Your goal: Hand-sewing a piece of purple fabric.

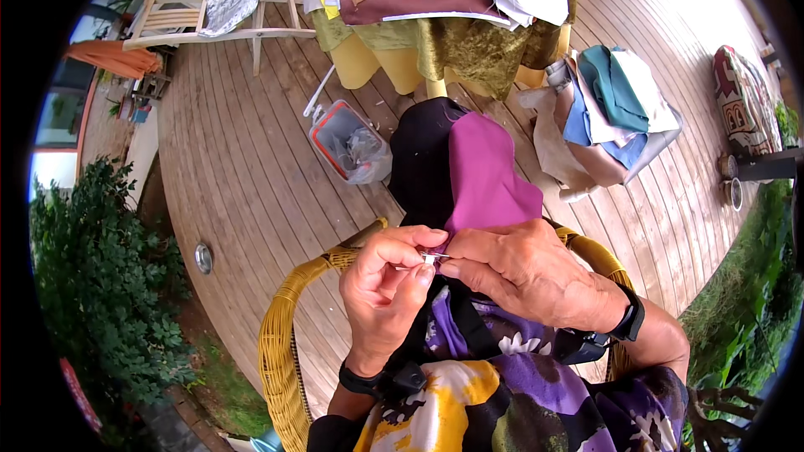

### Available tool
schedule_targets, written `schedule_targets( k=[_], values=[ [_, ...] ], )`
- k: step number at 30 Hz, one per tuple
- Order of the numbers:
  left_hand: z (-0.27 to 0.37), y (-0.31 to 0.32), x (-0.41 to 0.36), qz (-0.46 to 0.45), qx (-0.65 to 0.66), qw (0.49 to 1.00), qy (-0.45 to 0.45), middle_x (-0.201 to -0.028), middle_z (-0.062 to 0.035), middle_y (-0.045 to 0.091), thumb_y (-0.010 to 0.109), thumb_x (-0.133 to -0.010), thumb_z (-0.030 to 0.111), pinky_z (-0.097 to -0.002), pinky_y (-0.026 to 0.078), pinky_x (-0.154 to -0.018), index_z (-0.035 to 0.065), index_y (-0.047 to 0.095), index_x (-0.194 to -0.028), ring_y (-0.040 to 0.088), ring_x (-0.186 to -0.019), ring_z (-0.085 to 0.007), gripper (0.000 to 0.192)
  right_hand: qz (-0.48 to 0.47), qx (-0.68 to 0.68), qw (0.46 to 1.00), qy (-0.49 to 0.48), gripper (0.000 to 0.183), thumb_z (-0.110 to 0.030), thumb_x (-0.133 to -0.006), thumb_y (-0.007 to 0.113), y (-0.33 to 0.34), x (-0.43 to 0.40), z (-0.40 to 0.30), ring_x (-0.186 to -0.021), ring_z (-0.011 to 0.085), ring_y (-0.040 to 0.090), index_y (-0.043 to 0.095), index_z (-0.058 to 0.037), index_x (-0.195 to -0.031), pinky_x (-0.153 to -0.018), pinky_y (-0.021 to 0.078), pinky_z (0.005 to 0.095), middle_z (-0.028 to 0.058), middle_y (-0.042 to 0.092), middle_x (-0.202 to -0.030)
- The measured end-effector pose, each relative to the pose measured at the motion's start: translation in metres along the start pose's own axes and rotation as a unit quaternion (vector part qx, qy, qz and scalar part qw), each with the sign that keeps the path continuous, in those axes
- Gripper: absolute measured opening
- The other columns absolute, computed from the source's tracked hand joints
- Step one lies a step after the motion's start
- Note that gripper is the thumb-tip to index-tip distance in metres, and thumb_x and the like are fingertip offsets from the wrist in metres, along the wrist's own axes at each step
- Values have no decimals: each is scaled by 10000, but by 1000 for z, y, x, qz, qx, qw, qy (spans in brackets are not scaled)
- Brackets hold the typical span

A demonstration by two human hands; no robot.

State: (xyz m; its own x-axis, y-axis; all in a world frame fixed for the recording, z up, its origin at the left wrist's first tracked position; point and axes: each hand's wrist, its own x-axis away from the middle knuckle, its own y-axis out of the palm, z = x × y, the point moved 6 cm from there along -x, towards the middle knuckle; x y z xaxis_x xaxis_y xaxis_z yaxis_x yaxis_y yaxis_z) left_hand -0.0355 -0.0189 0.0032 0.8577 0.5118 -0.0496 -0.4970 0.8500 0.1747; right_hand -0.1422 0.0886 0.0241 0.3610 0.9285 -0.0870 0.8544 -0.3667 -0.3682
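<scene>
Both hands meet above the lap. My left hand (pixel 391 282) has thumb and fingers around a small white piece (pixel 429 258), too small to identify. My right hand (pixel 534 267) pinches a thin metallic item at the same spot, its fingertips almost touching the left ones; whether it is a needle I cannot tell. A magenta cloth (pixel 487 169) lies over the black-covered lap and reaches under the right hand. Black fabric (pixel 421 157) shows to its left.
A wicker armchair (pixel 276 339) surrounds the lap. Ahead, a cloth-draped table (pixel 465 50) bears folded fabrics. A lined plastic bin (pixel 348 144) stands on the wooden deck (pixel 251 157), front left. At front right, a container (pixel 656 147) holds more fabrics. A wooden lounger (pixel 169 16) is farther left.
</scene>
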Motion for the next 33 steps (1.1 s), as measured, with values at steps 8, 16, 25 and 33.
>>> schedule_targets(
  k=[8, 16, 25, 33],
  values=[
    [-2, 1, -4, 20, 9, 1000, 10, -1070, -146, 608, 633, -827, -79, -291, 497, -874, 5, 538, -913, 603, -1006, -179, 153, 29, 27, 999, -18, 76, -109, -891, 612, 3, -2, 0, -611, 316, 611, 625, -41, -923, -526, 455, 392, 133, 581, -658],
    [-19, -6, 0, 5, 7, 1000, -21, -1072, -132, 613, 599, -844, -110, -248, 502, -821, 7, 530, -934, 608, -940, -129, 163, 13, -182, 978, 105, 127, -130, -936, 578, -16, -4, -1, -536, 209, 570, 618, -10, -942, -521, 457, 327, 81, 559, -612],
    [5, -3, -10, 5, -35, 998, -53, -1059, -120, 633, 656, -867, -17, -249, 522, -790, -19, 568, -1095, 633, -899, -132, 244, 37, 3, 999, 27, 141, -148, -904, 610, -5, -1, -3, -646, 398, 585, 596, -9, -911, -536, 447, 439, 187, 586, -684],
    [8, -2, -17, -64, -177, 982, 6, -954, -68, 641, 678, -862, 17, -220, 491, -702, -28, 625, -1023, 603, -807, -91, 175, 24, 115, 993, -10, 147, -171, -888, 623, 0, 0, -4, -619, 370, 600, 595, -27, -887, -510, 443, 437, 154, 580, -648]
  ],
)
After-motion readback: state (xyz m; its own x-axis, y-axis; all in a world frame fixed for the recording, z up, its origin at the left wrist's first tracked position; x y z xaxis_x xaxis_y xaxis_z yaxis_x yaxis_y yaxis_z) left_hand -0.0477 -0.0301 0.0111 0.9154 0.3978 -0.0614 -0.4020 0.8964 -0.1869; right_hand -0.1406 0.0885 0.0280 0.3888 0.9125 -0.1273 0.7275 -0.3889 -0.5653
